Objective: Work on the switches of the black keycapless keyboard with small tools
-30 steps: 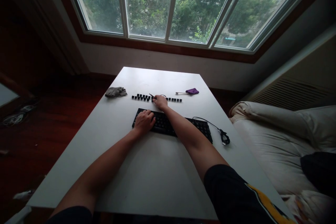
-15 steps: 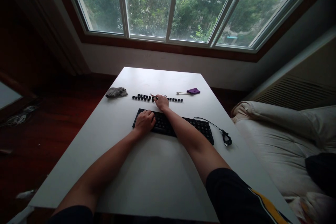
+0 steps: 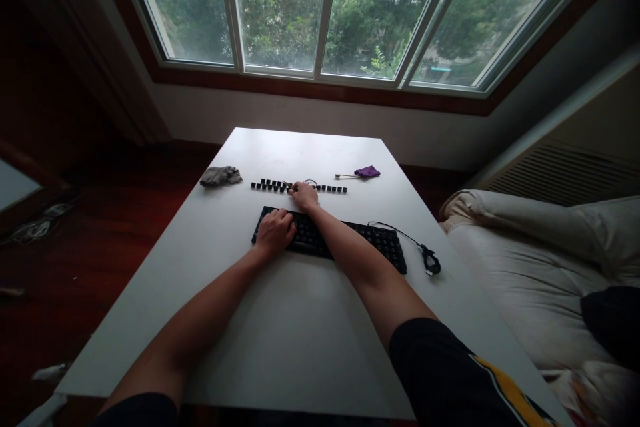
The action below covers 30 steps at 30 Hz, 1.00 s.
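Note:
A black keyboard lies across the white table. My left hand rests on the keyboard's left end with its fingers curled down over the keys. Beyond the keyboard runs a row of loose black keycaps. My right hand is at the middle of that row, fingers pinched around a thin dark tool whose tip points left. A thin wire loop shows just behind that hand.
A grey crumpled cloth lies at the table's far left. A purple cloth with a thin stick beside it lies at the far right. The keyboard's cable and plug trail to the right. A white sofa stands right of the table.
Almost nothing has moved. My right hand has shifted very slightly over the keycap row. My left hand stays on the keyboard.

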Motion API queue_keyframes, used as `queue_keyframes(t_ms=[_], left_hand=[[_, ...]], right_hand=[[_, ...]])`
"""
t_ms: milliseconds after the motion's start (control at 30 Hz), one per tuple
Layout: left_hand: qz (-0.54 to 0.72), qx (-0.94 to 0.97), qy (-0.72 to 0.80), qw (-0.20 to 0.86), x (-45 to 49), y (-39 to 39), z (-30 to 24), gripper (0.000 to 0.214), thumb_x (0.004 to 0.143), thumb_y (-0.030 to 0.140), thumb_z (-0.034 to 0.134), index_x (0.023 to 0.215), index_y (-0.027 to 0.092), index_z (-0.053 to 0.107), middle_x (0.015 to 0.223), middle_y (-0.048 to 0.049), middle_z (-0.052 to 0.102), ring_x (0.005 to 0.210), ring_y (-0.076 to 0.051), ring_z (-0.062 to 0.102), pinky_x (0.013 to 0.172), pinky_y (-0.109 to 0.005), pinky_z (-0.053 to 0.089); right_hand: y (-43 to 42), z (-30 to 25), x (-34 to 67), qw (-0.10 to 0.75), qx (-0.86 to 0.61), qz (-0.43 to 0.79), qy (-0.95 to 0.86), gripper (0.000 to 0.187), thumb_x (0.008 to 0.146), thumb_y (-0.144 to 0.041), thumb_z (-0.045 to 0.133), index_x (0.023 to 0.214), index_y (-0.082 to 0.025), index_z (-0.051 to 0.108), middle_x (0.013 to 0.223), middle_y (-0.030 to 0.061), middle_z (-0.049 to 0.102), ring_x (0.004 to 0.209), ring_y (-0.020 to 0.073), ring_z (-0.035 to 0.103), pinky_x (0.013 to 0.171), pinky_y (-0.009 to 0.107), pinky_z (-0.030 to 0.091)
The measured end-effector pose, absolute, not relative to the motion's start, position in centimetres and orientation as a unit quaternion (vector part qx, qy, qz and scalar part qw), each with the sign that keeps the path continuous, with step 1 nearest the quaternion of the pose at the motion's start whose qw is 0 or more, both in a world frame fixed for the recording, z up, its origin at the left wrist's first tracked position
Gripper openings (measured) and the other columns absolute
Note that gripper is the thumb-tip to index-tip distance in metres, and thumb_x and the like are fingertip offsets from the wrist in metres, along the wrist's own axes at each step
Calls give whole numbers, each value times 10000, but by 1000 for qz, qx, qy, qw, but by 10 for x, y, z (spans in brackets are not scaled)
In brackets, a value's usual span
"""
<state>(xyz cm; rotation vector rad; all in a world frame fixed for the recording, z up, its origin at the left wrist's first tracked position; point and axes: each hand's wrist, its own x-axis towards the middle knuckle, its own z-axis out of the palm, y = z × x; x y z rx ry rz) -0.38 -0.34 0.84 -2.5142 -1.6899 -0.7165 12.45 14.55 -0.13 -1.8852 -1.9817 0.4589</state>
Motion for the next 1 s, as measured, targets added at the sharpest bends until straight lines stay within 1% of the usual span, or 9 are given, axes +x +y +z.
queue_keyframes(t_ms=[167,333,467,600,667,767,867,933,1000], left_hand=[[-226,-809,-542,25,-4,-3,7,154,945,297,499,880,215,611,960,-103,621,914,-257,572,808,-397,426],[-227,-804,-549,30,-11,4,7,170,953,278,481,862,209,607,951,-107,620,910,-256,571,814,-398,427],[-228,-792,-565,36,-17,10,4,162,948,267,492,856,212,613,935,-98,615,919,-249,576,830,-385,429],[-240,-785,-571,36,-19,15,1,170,954,272,482,867,220,619,924,-96,612,918,-250,575,827,-384,427],[-245,-779,-575,38,-19,19,0,180,959,278,476,867,221,619,920,-95,610,915,-250,573,825,-382,423],[-252,-771,-583,38,-19,24,0,187,963,289,472,873,218,620,922,-94,609,915,-249,568,825,-381,417],[-256,-769,-584,35,-17,25,0,211,972,304,457,891,218,632,939,-96,614,928,-254,564,833,-387,417],[-258,-777,-574,27,-15,23,1,215,970,321,464,914,223,646,974,-98,621,956,-262,562,858,-398,421],[-258,-794,-550,13,-14,21,2,191,951,348,507,959,232,659,1028,-98,628,1007,-271,557,903,-410,421]], right_hand=[[147,-4,126,187,-662,162,-707,246,918,-402,597,1075,-266,729,1097,71,732,1036,233,649,808,296,468],[149,1,129,204,-658,179,-703,257,919,-400,581,1048,-230,725,1075,81,734,1009,215,647,819,280,459],[143,8,136,263,-628,219,-699,310,918,-467,556,1042,-216,688,1001,62,724,934,204,638,808,283,453],[120,12,155,348,-543,269,-715,374,963,-499,445,1153,-232,626,858,16,669,785,182,604,746,283,451],[106,13,168,393,-485,288,-726,394,980,-500,399,1150,-232,633,843,15,647,764,171,590,728,275,451],[89,12,186,438,-472,318,-696,472,983,-536,362,1169,-203,640,767,17,605,679,160,558,651,268,447],[83,7,196,457,-478,353,-662,502,983,-535,335,1172,-186,643,715,7,582,593,140,531,586,260,433],[83,4,199,457,-471,375,-655,444,966,-491,391,1171,-186,640,741,10,611,597,135,556,593,258,449],[86,1,201,456,-459,392,-654,397,947,-437,431,1175,-185,637,790,23,643,643,143,596,618,265,478]])
